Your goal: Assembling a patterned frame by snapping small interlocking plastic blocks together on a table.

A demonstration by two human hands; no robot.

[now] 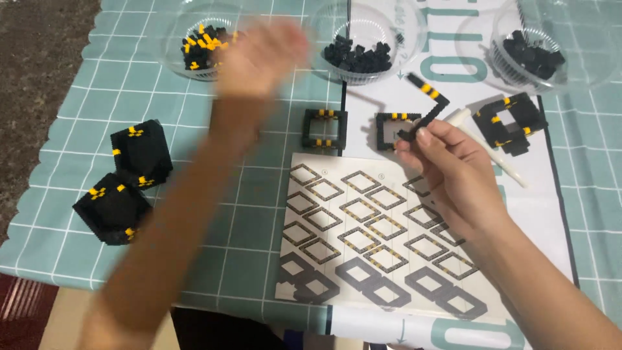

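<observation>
I am looking down on a table covered by a teal checked cloth point(78, 78), with a white sheet point(551, 214) laid over its right half. Lying on that is the instruction page point(382, 240), printed with rows of square frames. At the left edge two finished black cubes point(123, 181) with yellow studs are sitting, touching corner to corner. Along the far edge three clear bowls are standing: the left bowl point(173, 39) is holding black and yellow bricks, the middle bowl point(363, 48) and the right bowl point(528, 52) black ones only.

My left hand point(259, 55) is reaching out over the left bowl. It is blurred, so I cannot tell how far it is spread or whether it has anything in it.

My right hand point(447, 165) is pinching the near end of an L-shaped brick strip point(427, 107) between thumb and fingertips, with a white separator tool point(492, 152) tucked under the fingers. The strip's long axis is running up and away to the right, then bending back to the left. Its held end is hovering just over a square frame point(396, 129), directly ahead of that hand; a second frame point(324, 128) is lying to its left, between the two arms. A larger part-built block point(512, 123) is sitting to the right.
</observation>
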